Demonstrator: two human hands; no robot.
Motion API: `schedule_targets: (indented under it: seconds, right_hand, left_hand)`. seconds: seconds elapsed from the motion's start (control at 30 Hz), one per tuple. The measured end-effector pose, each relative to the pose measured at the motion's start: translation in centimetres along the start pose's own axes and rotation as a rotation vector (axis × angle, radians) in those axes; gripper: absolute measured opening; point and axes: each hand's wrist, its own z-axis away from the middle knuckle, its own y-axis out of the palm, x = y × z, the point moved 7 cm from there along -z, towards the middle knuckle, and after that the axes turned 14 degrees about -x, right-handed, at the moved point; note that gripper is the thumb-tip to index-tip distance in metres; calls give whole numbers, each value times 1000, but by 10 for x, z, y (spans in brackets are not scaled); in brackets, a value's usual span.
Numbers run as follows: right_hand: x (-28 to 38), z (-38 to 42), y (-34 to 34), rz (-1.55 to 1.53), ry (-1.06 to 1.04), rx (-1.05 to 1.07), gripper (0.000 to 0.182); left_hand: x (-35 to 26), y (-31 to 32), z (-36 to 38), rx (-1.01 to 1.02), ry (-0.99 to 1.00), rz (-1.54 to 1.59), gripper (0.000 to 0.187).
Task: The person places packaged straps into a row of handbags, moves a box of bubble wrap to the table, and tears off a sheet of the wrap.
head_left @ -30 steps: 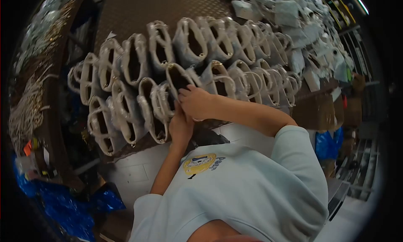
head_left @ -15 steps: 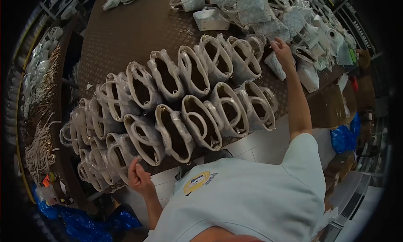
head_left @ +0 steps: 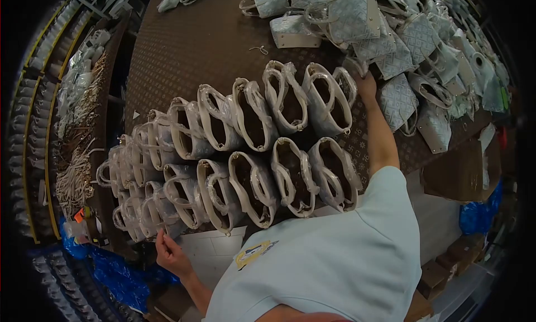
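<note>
Two rows of pale handbags stand upright on the brown table, their tops open and their handles in clear plastic. My right hand reaches past the far right end of the back row. Its fingers, partly hidden, close on the edge of a pale grey handbag beside the pile. Below the front row, near its left end, is my left hand. Its fingers are curled with the tips together, close to the handbag. Whatever those fingertips hold is too small to make out.
A heap of pale handbags covers the table's far right. On the left, a side shelf carries straps and wrapped parts. Cardboard boxes and blue plastic lie around the table. A small loop lies behind the rows.
My right hand has come down from above the pile to a handbag beside the back row. My left hand has drawn slightly left and down. The whole view has shifted.
</note>
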Motion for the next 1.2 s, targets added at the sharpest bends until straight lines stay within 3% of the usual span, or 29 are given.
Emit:
schedule_targets:
  seconds: [0.1, 0.2, 0.27, 0.37, 0.4, 0.47, 0.5, 0.57, 0.6, 0.67, 0.7, 0.77, 0.8, 0.9, 0.93, 1.07, 1.17, 1.2]
  right_hand:
    - [15, -4, -30, -381, -151, -199, 36]
    - [62, 19, -82, -580, -38, -123, 35]
    - [102, 36, -119, -660, -33, -193, 36]
    - [159, 63, -148, -844, -14, -154, 31]
    - [184, 79, -152, -913, -19, -122, 30]
    - [216, 113, -148, -1039, -54, -5, 30]
    - [231, 139, -138, -1025, -76, 177, 31]
    - [271, 209, -118, -1052, -145, 503, 34]
    - [291, 252, -110, -1084, -178, 649, 36]
    - [311, 319, -93, -793, -360, 1032, 47]
    - [322, 339, -89, -784, -369, 1035, 47]
    - [335, 383, -70, -969, 150, 1237, 58]
    - [340, 394, -62, -925, 59, 1333, 69]
    - [365, 457, -49, -1065, -81, 1403, 71]
    - [369, 479, -44, -949, -173, 1305, 79]
    - [400, 541, -24, -918, -155, 1230, 84]
    - [415, 548, -17, -964, -206, 1114, 74]
    - [416, 543, -8, -995, -87, 1166, 62]
  left_hand:
    - [-4, 4, -6, 5, 39, -19, 20]
    - [-16, 8, -9, 8, 10, 34, 19]
    - [-23, 18, -15, 15, -47, 92, 19]
    - [-59, 48, -14, 217, -41, 587, 24]
    - [-79, 62, -12, 275, -53, 730, 27]
    - [-119, 91, 0, 671, -192, 957, 50]
    - [-139, 96, 1, 741, -15, 976, 64]
    - [-155, 97, 8, 809, -229, 1107, 74]
    - [-151, 102, 15, 842, -322, 1208, 77]
    - [-135, 107, 17, 878, -488, 1425, 72]
    - [-113, 105, 16, 881, -619, 1377, 67]
    - [-73, 91, 11, 901, -805, 1393, 52]
    - [-56, 81, 4, 914, -807, 1402, 52]
    - [-15, 53, -26, 960, -862, 1526, 49]
    - [-3, 45, -33, 962, -865, 1549, 49]
    - [40, 41, -57, 1063, -884, 1479, 42]
    - [54, 32, -76, 1173, -914, 1460, 40]
    - [58, 31, -86, 1192, -818, 1343, 39]
